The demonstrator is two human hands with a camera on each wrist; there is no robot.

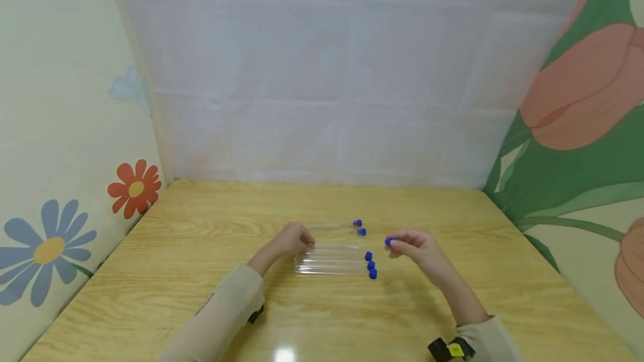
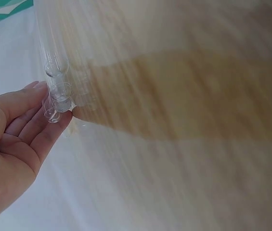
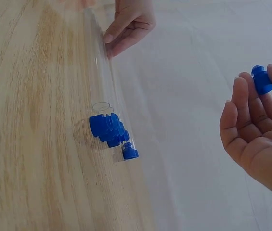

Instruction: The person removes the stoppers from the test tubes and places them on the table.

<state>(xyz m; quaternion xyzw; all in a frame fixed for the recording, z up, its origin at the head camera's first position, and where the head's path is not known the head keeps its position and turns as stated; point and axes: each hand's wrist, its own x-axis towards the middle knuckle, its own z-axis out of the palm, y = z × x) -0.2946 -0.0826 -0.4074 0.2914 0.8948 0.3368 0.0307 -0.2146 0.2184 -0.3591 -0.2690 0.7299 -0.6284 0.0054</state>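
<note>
Between thumb and fingertips, my right hand [image 1: 417, 247] pinches a blue stopper [image 3: 262, 81], held up to the right of the tubes. My left hand [image 1: 290, 240] is at the rounded ends of several clear test tubes [image 1: 327, 266] lying side by side. In the left wrist view, its thumb and fingers pinch the rounded end of a tube [image 2: 53, 114]. Three loose blue stoppers [image 1: 371, 265] sit in a row by the tubes' right ends. Farther back lie two tubes [image 1: 329, 225] with blue stoppers [image 1: 358, 223] at their right ends.
Everything lies on a wood-grain table [image 1: 322, 317]. A white cloth [image 1: 322, 71] hangs behind its far edge. Flower-patterned panels stand at the left [image 1: 60, 127] and right [image 1: 578, 172] sides.
</note>
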